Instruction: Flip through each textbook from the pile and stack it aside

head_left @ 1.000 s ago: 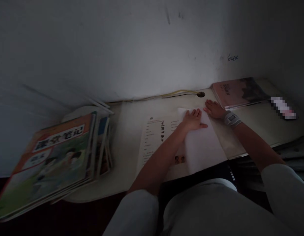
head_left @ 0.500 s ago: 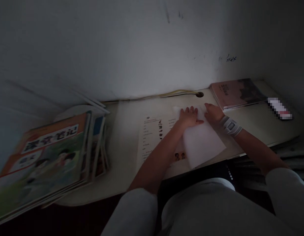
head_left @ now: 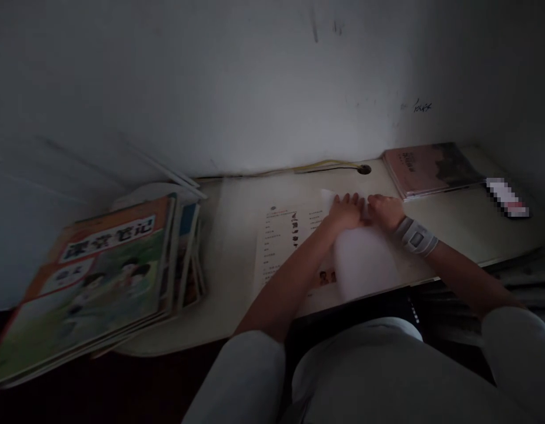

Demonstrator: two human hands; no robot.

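A white sheet of paper [head_left: 365, 259] lies at the front of the desk, partly over a printed worksheet [head_left: 276, 235]. Its right side now looks curved, as if raised or folded over. My left hand [head_left: 347, 210] lies flat on the sheet's upper part, fingers stretched toward the wall. Close beside it, my right hand [head_left: 386, 213] has its fingers closed at the sheet's upper right edge; the exact grip is hard to see. A watch sits on my right wrist. My left forearm covers part of the worksheet's print.
On the left, a stack of books [head_left: 109, 271] overhangs the desk's front edge. Toward the back right lie pink-covered books [head_left: 425, 168] and a phone [head_left: 507, 197]. A yellow cable [head_left: 316, 165] runs along the wall [head_left: 263, 88] to a hole in the desk [head_left: 223, 265].
My right hand has moved in closer to my left hand, and the sheet's right corner has come up and inward. The view has shifted slightly.
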